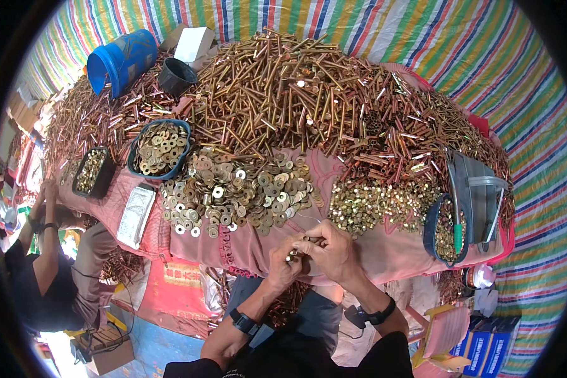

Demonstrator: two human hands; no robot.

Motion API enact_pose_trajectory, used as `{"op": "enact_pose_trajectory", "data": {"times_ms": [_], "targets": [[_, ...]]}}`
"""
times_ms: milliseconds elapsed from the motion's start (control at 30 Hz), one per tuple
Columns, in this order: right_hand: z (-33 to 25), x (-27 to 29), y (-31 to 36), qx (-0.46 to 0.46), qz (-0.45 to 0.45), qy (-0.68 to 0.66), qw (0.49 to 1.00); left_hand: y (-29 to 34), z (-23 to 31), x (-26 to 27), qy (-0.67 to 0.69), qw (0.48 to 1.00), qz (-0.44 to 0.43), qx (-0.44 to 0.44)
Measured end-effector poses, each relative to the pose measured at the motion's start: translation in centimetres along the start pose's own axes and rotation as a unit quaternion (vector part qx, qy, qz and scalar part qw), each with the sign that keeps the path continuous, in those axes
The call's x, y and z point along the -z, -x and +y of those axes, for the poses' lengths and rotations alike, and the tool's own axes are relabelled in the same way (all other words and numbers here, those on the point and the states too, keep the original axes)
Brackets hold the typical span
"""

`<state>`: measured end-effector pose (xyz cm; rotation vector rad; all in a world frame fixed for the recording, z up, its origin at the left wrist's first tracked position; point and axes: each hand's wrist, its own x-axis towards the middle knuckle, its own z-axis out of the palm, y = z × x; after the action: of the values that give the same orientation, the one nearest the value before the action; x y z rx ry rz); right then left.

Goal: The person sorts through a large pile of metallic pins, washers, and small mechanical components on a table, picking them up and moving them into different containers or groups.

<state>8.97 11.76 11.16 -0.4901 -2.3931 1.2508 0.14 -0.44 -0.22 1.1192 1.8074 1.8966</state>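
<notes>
Both hands meet in front of me at the near edge of the cloth-covered table. My left hand point(285, 266) is closed, with a few small brass-coloured nuts point(291, 256) showing between its fingers. Against it, my right hand point(331, 251) pinches a small round metal piece point(306, 239), mostly covered by the fingers. Just beyond lies a spread of flat metal washers point(239, 192). Right of them is a heap of small brass-coloured nuts point(384, 205). A large pile of long golden bolts and tubes point(283, 94) fills the far side.
A blue tub of washers point(160, 150) and a dark tray of nuts point(94, 171) stand left; a tub of nuts point(446, 236) stands right, beside a grey plastic container point(479, 189). A blue bucket point(123, 62) rests on the pile. Another person's arms point(44, 233) are at far left.
</notes>
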Motion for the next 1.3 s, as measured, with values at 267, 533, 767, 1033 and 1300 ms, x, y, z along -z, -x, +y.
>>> {"op": "enact_pose_trajectory", "data": {"times_ms": [267,533,767,1033,1300], "targets": [[0.3,0.2,-0.2,0.133,0.045,0.055,0.989,-0.1,-0.1,-0.3,0.002,0.999,0.025,-0.02],[-0.3,-0.4,-0.2,0.13,0.076,0.061,0.987,-0.1,0.3,0.0,-0.007,1.0,0.012,-0.011],[-0.5,0.0,0.4,0.072,0.075,0.015,0.994,0.1,-0.1,0.0,-0.007,1.0,0.007,-0.004],[2.6,1.2,0.8,-0.079,0.175,-0.131,0.973,-0.6,0.7,-0.3,0.086,0.994,0.021,0.062],[3.6,1.8,0.4,-0.173,-0.078,-0.129,0.973,-0.3,1.7,0.0,0.087,0.991,0.072,0.075]]}}
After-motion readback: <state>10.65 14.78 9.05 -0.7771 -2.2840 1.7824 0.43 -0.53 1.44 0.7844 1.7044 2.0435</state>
